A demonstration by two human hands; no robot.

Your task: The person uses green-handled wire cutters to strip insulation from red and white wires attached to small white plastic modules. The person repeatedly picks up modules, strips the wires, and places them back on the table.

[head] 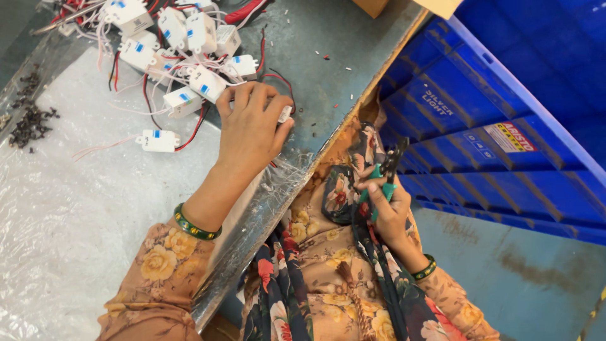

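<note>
At the edge of a grey metal counter [328, 82], a seated worker's left hand [249, 129] closes over a small white plastic module [285, 113] with red and black leads, lifted from a tangled heap of matching modules [183, 44] farther back. The right hand [388, 211] rests in the lap, fingers wrapped around green-handled cutting pliers [385, 173], their black jaws pointing up and well clear of any wire. One module [158, 140] lies apart on clear plastic sheeting [69, 208], near a scatter of dark screws [31, 120]. Snipped bits of insulation fleck the counter, suggesting some trimming is done; most of the heap appears unhandled. Blue crates [505, 113] stand alongside.
</note>
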